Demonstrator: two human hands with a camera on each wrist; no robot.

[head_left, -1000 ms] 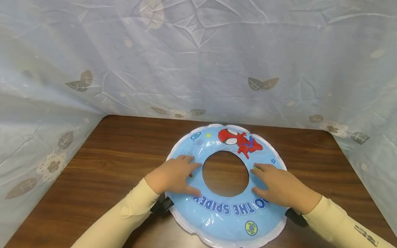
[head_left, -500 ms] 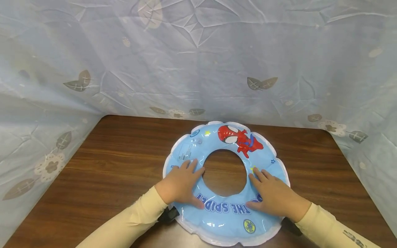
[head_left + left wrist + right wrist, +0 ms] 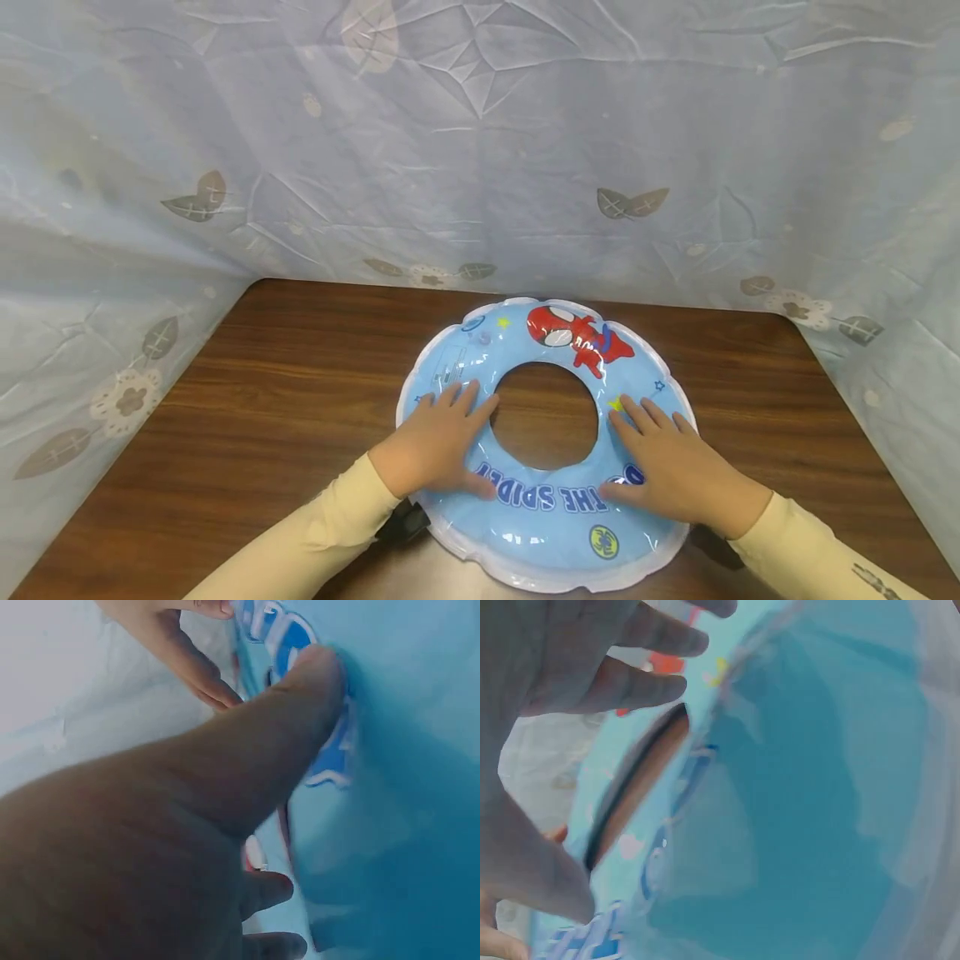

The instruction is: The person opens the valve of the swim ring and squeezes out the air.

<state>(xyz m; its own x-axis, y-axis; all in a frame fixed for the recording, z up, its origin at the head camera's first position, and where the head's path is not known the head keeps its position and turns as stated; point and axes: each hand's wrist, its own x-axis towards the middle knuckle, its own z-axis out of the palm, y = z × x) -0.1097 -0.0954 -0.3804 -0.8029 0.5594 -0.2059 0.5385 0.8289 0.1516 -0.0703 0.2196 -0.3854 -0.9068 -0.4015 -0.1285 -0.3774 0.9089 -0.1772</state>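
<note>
A light-blue inflatable swim ring [image 3: 555, 521] lies flat on the brown table, with a red cartoon figure at its far side and blue lettering at its near side. My left hand [image 3: 442, 446] rests on the ring's left side with fingers spread. On the right side, my right hand [image 3: 675, 462] lies in the same way, its fingers fairly straight. In the left wrist view the left thumb [image 3: 300, 697] touches the lettering. The right wrist view shows the right fingers [image 3: 652, 682] stretched over the ring's surface near its centre hole.
The wood-grain table [image 3: 300, 375] extends to both sides of the ring. A pale grey-blue curtain [image 3: 480, 167] with leaf and flower prints hangs behind the table and along both sides. Black wrist straps [image 3: 403, 523] sit under the sleeves.
Both hands have shifted slightly on the ring; the left thumb now lies nearer the lettering. The right fingers have spread wider. The ring has moved only a little.
</note>
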